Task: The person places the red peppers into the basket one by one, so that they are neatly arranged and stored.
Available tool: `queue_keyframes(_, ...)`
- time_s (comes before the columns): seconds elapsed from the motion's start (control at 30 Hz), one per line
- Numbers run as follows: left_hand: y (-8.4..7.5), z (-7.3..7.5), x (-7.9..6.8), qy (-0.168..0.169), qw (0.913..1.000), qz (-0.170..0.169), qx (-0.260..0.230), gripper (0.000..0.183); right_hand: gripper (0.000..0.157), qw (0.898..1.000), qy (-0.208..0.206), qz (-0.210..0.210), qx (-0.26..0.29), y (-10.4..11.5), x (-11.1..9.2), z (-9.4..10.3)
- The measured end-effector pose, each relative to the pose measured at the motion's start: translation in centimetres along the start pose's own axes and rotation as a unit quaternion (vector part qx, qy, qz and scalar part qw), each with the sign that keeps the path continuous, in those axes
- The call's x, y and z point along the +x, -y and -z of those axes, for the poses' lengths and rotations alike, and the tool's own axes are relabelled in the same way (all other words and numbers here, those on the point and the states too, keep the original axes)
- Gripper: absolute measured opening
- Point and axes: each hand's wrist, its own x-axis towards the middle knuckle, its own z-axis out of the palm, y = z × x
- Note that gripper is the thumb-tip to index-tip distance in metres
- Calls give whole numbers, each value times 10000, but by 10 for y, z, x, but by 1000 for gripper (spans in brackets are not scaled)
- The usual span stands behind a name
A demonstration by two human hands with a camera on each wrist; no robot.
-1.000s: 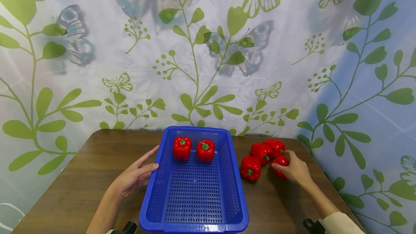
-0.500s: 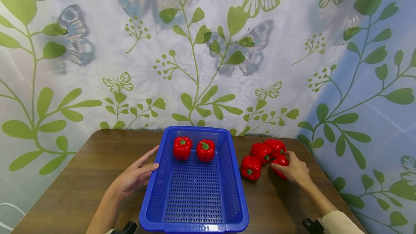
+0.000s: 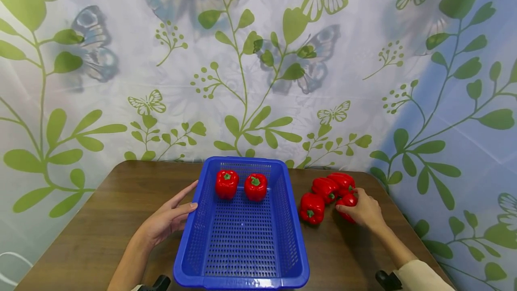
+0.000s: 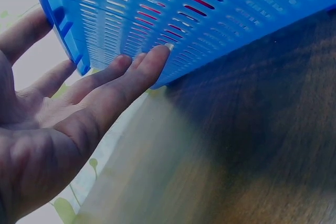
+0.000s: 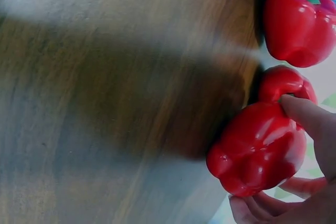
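Observation:
My right hand (image 3: 366, 210) grips a red bell pepper (image 3: 348, 200), thumb on one side and fingers on the other. In the right wrist view this bell pepper (image 5: 257, 148) lies on its side near the tabletop, its blunt end towards the camera. My left hand (image 3: 167, 220) touches the left side of a blue perforated plastic basket (image 3: 241, 237), fingers extended. Seen from the left wrist, the fingertips lie along the basket's slotted wall and at its rim. Two red bell peppers (image 3: 226, 184) with green stems stand at the basket's far end.
Several other red bell peppers lie right of the basket: one upright pepper (image 3: 312, 209) nearest it, and a pair of peppers (image 3: 324, 189) behind. All rest on a brown wooden table (image 3: 101, 219). A leaf-and-butterfly patterned curtain (image 3: 258, 80) hangs beyond the table's back edge.
My right hand and its bell pepper have shifted very slightly to the left. The left hand, the basket and the other peppers look unmoved.

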Motion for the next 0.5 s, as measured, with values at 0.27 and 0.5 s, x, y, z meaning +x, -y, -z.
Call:
queue_keyframes(0.27,1,0,1,90,9999,-47,-24,69,83,9994,-311,113,40,-2,-4,-2)
queue_keyframes(0.5,2,1,1,96,9999,-57,-26,69,82,9987,-468,199,103,0,-7,-3)
